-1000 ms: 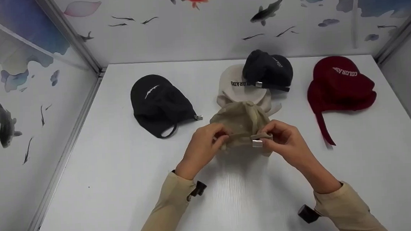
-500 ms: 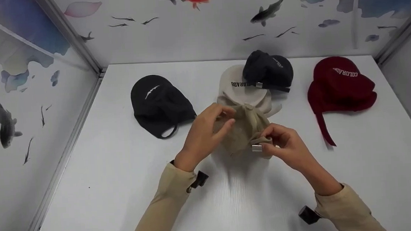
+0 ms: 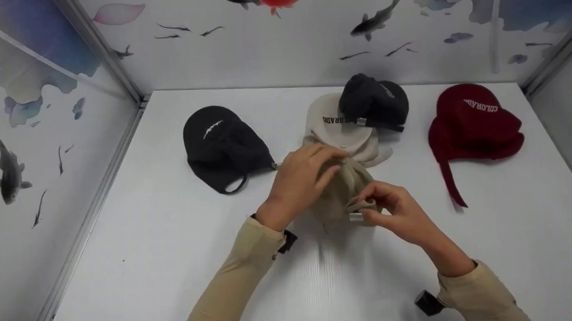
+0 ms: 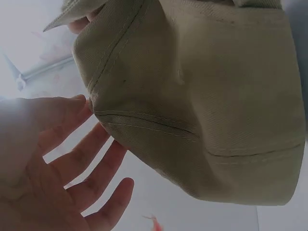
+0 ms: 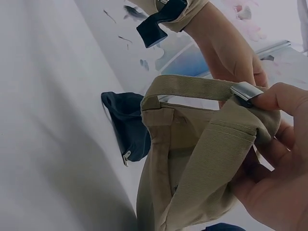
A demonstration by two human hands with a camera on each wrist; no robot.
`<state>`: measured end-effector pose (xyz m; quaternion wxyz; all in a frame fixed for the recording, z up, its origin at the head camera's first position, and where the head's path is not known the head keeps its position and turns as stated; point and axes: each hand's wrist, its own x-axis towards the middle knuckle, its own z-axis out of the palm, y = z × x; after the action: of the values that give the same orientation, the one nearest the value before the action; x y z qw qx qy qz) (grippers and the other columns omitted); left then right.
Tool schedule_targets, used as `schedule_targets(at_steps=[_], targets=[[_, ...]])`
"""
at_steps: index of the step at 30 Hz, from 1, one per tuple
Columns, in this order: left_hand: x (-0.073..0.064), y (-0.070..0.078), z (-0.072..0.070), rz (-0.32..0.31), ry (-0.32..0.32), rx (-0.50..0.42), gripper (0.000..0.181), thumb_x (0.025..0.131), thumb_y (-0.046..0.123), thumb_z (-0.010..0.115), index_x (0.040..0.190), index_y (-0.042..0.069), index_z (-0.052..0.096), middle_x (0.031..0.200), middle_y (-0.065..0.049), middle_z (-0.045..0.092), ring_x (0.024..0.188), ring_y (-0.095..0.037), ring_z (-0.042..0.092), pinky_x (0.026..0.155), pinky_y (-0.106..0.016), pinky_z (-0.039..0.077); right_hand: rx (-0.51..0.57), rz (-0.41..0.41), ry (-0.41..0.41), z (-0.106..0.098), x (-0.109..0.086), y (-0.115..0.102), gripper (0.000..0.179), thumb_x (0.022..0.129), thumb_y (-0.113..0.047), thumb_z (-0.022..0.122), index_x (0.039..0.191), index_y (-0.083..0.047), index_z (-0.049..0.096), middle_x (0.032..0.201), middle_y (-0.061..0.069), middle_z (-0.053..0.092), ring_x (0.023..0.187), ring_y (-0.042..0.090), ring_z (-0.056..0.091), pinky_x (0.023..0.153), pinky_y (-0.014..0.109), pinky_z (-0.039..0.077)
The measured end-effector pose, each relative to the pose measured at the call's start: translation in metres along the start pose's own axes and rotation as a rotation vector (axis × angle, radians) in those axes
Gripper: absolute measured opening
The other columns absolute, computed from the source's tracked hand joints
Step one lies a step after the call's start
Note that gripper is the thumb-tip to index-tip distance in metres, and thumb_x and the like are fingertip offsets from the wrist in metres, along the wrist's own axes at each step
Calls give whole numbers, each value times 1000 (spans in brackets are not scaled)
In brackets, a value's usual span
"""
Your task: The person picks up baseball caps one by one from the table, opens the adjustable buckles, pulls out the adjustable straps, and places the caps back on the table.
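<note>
A khaki baseball cap (image 3: 332,205) is held up above the white table, its back strap and metal buckle (image 5: 245,91) showing in the right wrist view. My right hand (image 3: 403,215) pinches the strap beside the buckle. At the crown, my left hand (image 3: 297,182) reaches over the top with its fingers extended. In the left wrist view the spread fingers (image 4: 89,166) touch the crown's edge near its seams, and the thumb tip lies against it too. Part of the cap is hidden behind the left hand in the head view.
Behind the khaki cap lies a cream cap (image 3: 335,120), partly covered by a dark navy cap (image 3: 374,103). A black cap (image 3: 225,147) lies to the left. On the right is a dark red cap (image 3: 477,124) with its strap trailing forward. Printed panels wall the table (image 3: 173,266).
My left hand has let go of the cap's lower edge and moved up and right to the crown. The right hand keeps its pinch on the strap, slightly lower.
</note>
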<state>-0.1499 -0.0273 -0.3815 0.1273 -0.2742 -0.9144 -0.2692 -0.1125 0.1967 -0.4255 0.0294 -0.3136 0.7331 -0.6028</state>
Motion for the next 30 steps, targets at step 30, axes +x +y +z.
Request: schedule_targets(at_steps=[30], targets=[[-15, -3, -29, -72, 71, -106, 16, 97, 26, 65, 105, 12, 64, 105, -2, 63, 93, -14, 66, 79, -27, 55, 230, -275, -15, -20, -6, -1, 35, 86, 11, 37, 90, 1, 70, 99, 9, 72, 120, 26, 54, 106, 38, 38]])
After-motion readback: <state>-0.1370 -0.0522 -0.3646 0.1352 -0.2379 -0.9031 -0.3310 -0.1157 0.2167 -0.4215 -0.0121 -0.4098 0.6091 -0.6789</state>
